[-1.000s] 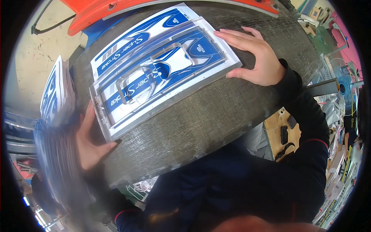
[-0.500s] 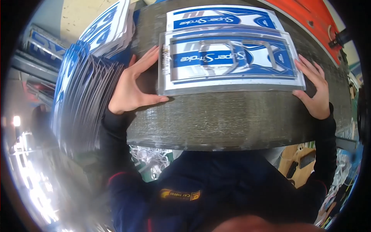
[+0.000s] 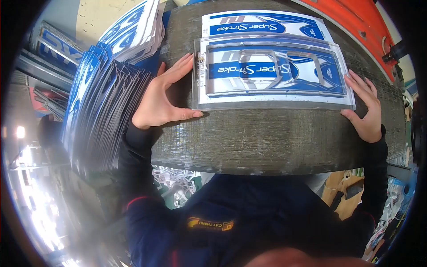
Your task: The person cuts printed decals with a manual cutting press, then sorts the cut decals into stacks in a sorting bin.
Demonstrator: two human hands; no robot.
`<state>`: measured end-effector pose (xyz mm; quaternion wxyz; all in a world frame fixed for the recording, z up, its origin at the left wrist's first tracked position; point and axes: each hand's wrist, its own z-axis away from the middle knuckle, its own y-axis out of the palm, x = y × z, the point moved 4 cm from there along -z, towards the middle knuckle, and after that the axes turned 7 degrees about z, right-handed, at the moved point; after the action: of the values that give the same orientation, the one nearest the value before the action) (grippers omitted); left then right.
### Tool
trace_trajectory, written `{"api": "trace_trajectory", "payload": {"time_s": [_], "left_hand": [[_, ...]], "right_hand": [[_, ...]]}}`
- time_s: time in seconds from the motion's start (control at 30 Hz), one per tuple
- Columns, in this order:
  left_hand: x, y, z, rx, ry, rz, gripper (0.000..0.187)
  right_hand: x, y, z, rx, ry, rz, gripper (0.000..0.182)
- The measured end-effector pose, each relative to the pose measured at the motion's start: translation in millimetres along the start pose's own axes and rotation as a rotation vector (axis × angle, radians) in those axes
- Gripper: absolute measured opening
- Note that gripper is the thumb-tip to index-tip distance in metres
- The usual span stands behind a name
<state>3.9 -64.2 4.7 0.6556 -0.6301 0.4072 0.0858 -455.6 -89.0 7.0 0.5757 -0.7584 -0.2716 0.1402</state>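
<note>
A clear rectangular plate with raised cutting outlines [image 3: 271,99] lies flat over a blue and white printed sheet [image 3: 267,23], whose far part sticks out beyond the plate. At the plate's left end is my left hand [image 3: 162,95], thumb and fingers spread around the corner, fingertips against the edge. My right hand [image 3: 364,100] touches the right end in the same way, its thumb near the front corner. The fingers of both hands are apart, placed along the plate's edges.
A tall stack of blue and white printed sheets [image 3: 100,102] stands left of my left hand, with more sheets [image 3: 133,33] behind it. An orange-red machine part [image 3: 351,26] crosses the back right. The dark work surface [image 3: 249,138] ends in front of my body.
The plate, the sheet and both hands appear slightly further right in view, along with the surroundings. Both hands keep their places at the plate's ends.
</note>
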Motion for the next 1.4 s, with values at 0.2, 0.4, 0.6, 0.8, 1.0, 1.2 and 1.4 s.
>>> {"api": "trace_trajectory", "payload": {"time_s": [0.2, 0.4, 0.6, 0.8, 1.0, 1.2, 1.4], "left_hand": [[1.4, 0.8, 0.3, -0.003, -0.003, -0.015, 0.109], [-0.3, 0.8, -0.7, -0.005, 0.0, -0.021, 0.108], [-0.7, 1.0, -0.8, 0.006, 0.002, -0.056, 0.109], [4.3, -2.8, 4.2, -0.055, 0.012, 0.211, 0.076], [-0.6, -0.8, 0.8, -0.135, 0.211, 0.233, 0.072], [5.5, 15.6, -2.7, -0.214, 0.373, 0.003, 0.069], [-2.5, 14.6, 2.8, -0.186, 0.186, -0.049, 0.074]], "right_hand": [[1.7, -2.4, -1.5, -0.007, -0.013, 0.007, 0.071], [3.9, -4.0, -3.0, -0.008, -0.013, -0.007, 0.069], [6.1, -4.9, -3.3, -0.007, -0.011, -0.017, 0.067], [-28.3, -45.8, -14.6, -0.708, 0.092, -0.006, 0.053], [-232.7, -106.7, -62.6, -0.975, 0.433, -0.489, 0.049], [-318.7, -80.0, -112.5, -0.753, 0.524, -0.983, 0.042], [-326.8, -68.0, -112.6, -0.764, 0.607, -0.981, 0.038]]}}
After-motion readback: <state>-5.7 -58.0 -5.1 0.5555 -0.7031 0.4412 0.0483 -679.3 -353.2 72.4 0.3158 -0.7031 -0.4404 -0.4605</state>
